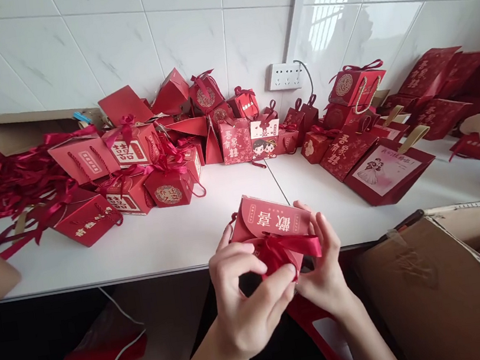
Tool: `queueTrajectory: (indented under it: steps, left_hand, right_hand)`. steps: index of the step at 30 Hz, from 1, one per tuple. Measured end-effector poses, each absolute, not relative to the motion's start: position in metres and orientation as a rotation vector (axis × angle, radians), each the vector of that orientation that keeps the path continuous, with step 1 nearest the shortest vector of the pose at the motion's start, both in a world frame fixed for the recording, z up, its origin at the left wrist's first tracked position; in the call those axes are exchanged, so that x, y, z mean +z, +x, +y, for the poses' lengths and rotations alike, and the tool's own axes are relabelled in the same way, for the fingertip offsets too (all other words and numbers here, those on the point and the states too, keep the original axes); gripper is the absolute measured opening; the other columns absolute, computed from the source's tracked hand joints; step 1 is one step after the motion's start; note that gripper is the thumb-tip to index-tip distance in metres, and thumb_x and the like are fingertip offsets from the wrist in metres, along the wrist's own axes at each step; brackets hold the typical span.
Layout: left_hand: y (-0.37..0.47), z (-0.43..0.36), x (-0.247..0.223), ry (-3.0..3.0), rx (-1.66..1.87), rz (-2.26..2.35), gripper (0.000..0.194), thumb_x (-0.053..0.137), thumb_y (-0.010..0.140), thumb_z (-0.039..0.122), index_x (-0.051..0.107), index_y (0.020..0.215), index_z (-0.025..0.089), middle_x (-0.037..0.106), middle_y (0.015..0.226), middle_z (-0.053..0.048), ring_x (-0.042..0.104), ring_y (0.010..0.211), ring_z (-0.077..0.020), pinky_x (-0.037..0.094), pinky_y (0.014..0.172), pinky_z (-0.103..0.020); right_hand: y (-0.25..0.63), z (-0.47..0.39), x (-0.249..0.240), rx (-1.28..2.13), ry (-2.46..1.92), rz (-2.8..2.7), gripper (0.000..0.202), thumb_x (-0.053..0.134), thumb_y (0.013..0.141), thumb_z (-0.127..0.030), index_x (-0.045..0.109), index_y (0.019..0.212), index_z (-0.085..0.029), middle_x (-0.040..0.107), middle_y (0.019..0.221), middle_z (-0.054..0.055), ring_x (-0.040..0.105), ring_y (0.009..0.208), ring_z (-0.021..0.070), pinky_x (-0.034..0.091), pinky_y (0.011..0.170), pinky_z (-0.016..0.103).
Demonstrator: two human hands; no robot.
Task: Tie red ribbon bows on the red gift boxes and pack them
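Holds a red gift box (267,215) tilted in both hands at the near edge of the white worktop (155,248). Grasps the box and touches its red ribbon (306,246) with the fingers of the left hand (246,304); clasps the box's right side with the fingers of the right hand (327,269). Faces more red boxes (170,188) near the tiled wall (184,39), with an open cardboard carton (411,287) at right.

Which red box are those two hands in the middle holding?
The gift box with upside-down writing and a red ribbon, between the left hand and right hand. The other red boxes, behind on the white table, aren't in those hands.
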State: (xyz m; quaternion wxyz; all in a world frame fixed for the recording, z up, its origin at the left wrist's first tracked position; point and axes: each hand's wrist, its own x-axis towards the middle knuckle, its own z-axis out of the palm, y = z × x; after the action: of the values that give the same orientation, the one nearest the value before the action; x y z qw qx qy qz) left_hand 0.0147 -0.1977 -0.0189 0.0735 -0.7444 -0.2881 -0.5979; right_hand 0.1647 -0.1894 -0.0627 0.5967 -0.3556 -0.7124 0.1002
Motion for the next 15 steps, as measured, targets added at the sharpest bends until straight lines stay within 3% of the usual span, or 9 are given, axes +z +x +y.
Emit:
queueTrajectory:
  steps: [7, 10, 12, 15]
  left_hand:
    - [0.020, -0.215, -0.010, -2.153, -1.844, -0.826, 0.017, 0.064, 0.073, 0.007, 0.063, 0.075, 0.024, 0.038, 0.083, 0.000, 0.049, 0.086, -0.0126, 0.050, 0.095, -0.040]
    - [0.010, -0.205, -0.005, -2.147, -1.986, -0.805, 0.012, 0.062, 0.075, 0.008, 0.059, 0.078, 0.020, 0.045, 0.081, 0.000, 0.056, 0.085, -0.0137, 0.055, 0.080, -0.032]
    - [0.004, -0.182, -0.003, -2.109, -2.168, -0.988, 0.011, 0.060, 0.078, 0.010, 0.053, 0.073, 0.018, 0.051, 0.076, 0.001, 0.058, 0.074, -0.0118, 0.052, 0.067, -0.025]
    - [0.012, -0.138, -0.008, -2.160, -2.232, -1.614, 0.014, 0.053, 0.082, 0.024, 0.050, 0.070, 0.018, 0.053, 0.069, 0.002, 0.056, 0.066, -0.0113, 0.050, 0.063, -0.024]
  right_hand:
    - [0.171, -0.209, -0.052, 0.196, -0.853, -1.646, 0.098, 0.069, 0.072, -0.008, 0.011, 0.145, -0.036, 0.022, 0.152, 0.008, 0.028, 0.138, 0.0315, 0.038, 0.103, 0.059]
    - [0.174, -0.222, -0.045, 0.158, -0.910, -1.636, 0.098, 0.069, 0.071, -0.007, 0.012, 0.145, -0.034, 0.024, 0.151, 0.010, 0.028, 0.138, 0.0314, 0.038, 0.104, 0.057]
    - [0.176, -0.232, -0.039, 0.130, -0.985, -1.596, 0.095, 0.069, 0.071, -0.009, 0.014, 0.145, -0.034, 0.026, 0.150, 0.010, 0.028, 0.138, 0.0310, 0.038, 0.105, 0.056]
    - [0.183, -0.253, -0.028, 0.157, -1.176, -1.338, 0.095, 0.073, 0.070, -0.018, 0.017, 0.145, -0.035, 0.028, 0.150, 0.009, 0.034, 0.135, 0.0318, 0.043, 0.101, 0.053]
